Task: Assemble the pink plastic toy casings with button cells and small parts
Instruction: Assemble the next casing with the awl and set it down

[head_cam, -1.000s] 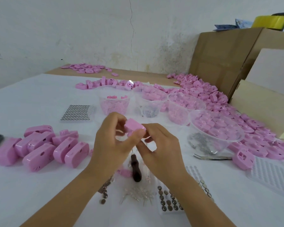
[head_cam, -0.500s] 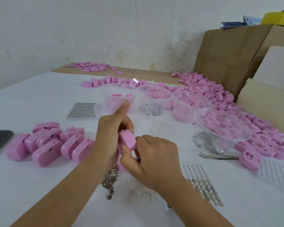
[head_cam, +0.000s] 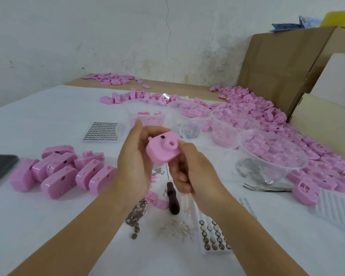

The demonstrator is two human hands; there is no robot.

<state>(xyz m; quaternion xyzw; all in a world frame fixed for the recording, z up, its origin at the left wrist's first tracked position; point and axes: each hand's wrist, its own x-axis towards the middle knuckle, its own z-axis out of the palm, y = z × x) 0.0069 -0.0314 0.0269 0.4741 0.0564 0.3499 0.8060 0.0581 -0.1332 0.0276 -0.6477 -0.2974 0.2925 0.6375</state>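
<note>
Casing [head_cam: 163,150] looking closed, held above the centre of the bench [head_cam: 48,226]: left hand [head_cam: 133,162] grip clamped round its side, right hand [head_cam: 191,172] grip pinching its lower edge. At 9 o'clock lie piled finished casings [head_cam: 62,172]; many more loose shells [head_cam: 267,116] from 1 to 3 o'clock and button cells [head_cam: 213,238] at 6 o'clock await assembly, so the task seems far from complete.

Counts, as seen from above my work.

- Two hands: my left hand [head_cam: 131,164] and my right hand [head_cam: 191,172], together gripping one pink casing [head_cam: 163,150].
- Middle left: about eight closed casings [head_cam: 58,172] in one cluster.
- Centre to right: at least five clear bowls [head_cam: 275,168].
- Lower centre: one screwdriver [head_cam: 173,198].
- Right: one pair of tweezers [head_cam: 267,188].
- Button cells: one sheet [head_cam: 102,130] left of centre, one tray [head_cam: 213,238] at the bottom.
- Left edge: one phone [head_cam: 0,166].
- Right: loose casings [head_cam: 267,110], too many to count.
</note>
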